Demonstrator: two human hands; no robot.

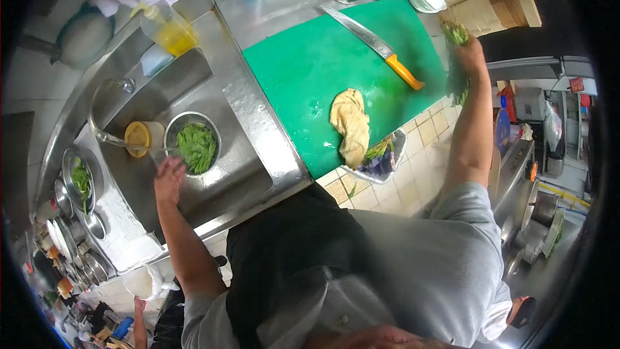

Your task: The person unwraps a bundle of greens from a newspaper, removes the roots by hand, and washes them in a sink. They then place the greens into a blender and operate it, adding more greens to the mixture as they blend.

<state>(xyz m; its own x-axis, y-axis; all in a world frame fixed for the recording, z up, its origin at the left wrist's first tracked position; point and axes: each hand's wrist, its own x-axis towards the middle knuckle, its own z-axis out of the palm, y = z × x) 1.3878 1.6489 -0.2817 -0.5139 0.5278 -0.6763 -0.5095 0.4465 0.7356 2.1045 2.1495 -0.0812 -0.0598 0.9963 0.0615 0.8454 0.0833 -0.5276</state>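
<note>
My right hand [471, 57] is closed around a bunch of leafy greens [456, 32], raised past the right edge of the green cutting board [278, 84]. The leaves stick out above and below my fist, a little blurred. My left hand [170, 179] is at the near rim of a metal bowl [169, 130] in the sink, fingers loosely apart with nothing seen in them. Cut green leaves [196, 147] fill that bowl. On the board lie a knife [368, 40] with an orange handle and a crumpled tan cloth [351, 126].
A yellow-lidded tub [143, 137] stands under the faucet [97, 113] in the sink [239, 174]. A bottle of yellow liquid [173, 35] sits at the sink's back edge. Below the board is a lined bin [381, 165] with scraps. Another person's arm [140, 323] shows at lower left.
</note>
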